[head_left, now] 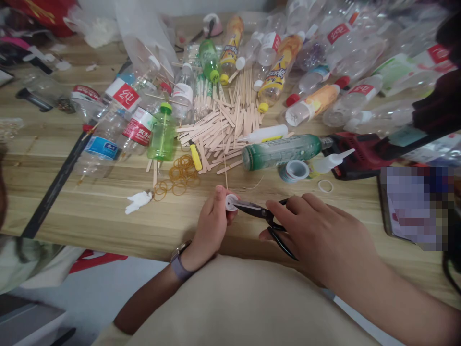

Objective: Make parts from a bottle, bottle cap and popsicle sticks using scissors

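Note:
Near the table's front edge, my left hand (212, 218) pinches a small white bottle cap (231, 203) with its hollow side facing up and right. A dark spot shows inside the cap. My right hand (306, 226) is wrapped round the black handles of a pair of scissors (252, 208). The scissor tips touch or reach into the cap; how deep, I cannot tell. A thin wooden stick (224, 163) runs from the stick pile down to my left fingers; whether they hold it is unclear.
Behind the hands lie wooden sticks (212, 129), rubber bands (183, 168), a yellow-handled tool (195, 157), a green bottle (283, 151), tape (297, 170) and a glue bottle (327, 163). Many plastic bottles fill the back. At the right are a red-black power tool (356, 156) and a phone (387, 211).

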A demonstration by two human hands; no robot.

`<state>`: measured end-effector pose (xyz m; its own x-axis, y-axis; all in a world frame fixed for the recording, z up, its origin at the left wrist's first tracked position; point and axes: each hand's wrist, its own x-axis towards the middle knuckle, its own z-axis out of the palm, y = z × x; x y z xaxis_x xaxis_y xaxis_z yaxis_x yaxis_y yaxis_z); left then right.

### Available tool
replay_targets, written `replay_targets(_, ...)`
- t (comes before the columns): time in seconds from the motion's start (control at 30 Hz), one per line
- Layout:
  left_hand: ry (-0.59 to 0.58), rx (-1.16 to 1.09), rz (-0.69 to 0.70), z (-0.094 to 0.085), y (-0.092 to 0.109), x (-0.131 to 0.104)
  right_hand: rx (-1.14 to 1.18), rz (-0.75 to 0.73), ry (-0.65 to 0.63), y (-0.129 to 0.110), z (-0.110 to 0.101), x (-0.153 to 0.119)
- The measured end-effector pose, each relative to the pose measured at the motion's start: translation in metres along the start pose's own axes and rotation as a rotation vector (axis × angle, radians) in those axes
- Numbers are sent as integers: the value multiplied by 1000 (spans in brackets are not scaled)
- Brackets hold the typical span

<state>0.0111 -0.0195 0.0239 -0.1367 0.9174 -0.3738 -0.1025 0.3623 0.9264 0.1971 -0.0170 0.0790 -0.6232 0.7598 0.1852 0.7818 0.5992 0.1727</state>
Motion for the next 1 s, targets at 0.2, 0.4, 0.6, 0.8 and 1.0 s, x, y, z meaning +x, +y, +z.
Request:
replay_targets(0.2, 12, 41, 30, -1, 0, -1, -8, -8, -9, 0, -2, 5)
replay_targets(0.4, 16, 58, 36, -2, -3, 0, -18, -18, -27, 0, -1, 5)
replay_targets(0.6, 7, 88, 43, -3, -5, 0, -18, -22, -39, 0, -1, 6)
replay_targets(0.8, -10, 117, 26, -2, -3, 0, -80, -39, -3, -3, 0, 6)
replay_targets(1.0, -17, 102, -29, -1, 3, 0, -94, -117, 44, -1, 0, 7)
